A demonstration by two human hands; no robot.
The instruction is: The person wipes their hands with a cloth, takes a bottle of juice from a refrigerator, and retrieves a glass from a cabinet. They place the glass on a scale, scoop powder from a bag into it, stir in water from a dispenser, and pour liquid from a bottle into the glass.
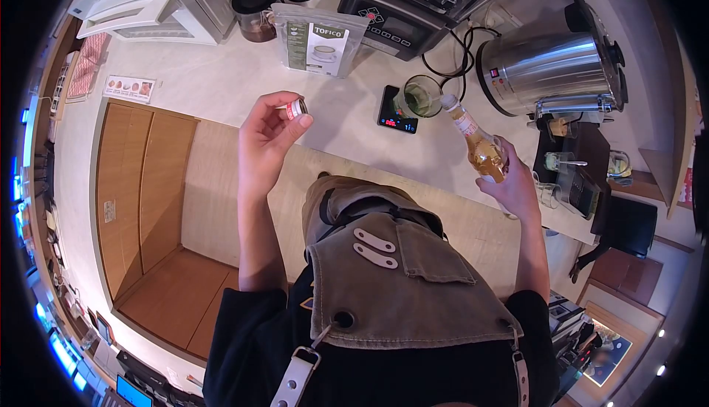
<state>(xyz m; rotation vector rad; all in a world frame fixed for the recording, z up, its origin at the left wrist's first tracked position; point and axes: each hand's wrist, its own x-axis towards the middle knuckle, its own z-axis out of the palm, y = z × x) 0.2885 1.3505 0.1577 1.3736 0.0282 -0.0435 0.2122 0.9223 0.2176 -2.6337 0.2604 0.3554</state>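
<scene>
My left hand (pixel 272 141) pinches a small red-and-white bottle cap (pixel 296 108) between thumb and fingers, raised above the counter's front edge. In my right hand (pixel 511 185) is a glass bottle (pixel 481 148) of golden liquid with a red-and-white neck label. The bottle leans left, its mouth close beside the rim of a drinking glass (pixel 422 97) with green contents. Whether liquid is flowing cannot be made out. Under the glass is a black digital scale (pixel 399 124) with a lit red display.
Behind the glass stand a TOFICO pouch (pixel 322 43), a lidded dark jar (pixel 256 15) and a black machine with buttons (pixel 391 26). A steel urn (pixel 546 67) is at the right, with black cables (pixel 464 56) beside it. More glasses (pixel 548 194) are near the right end.
</scene>
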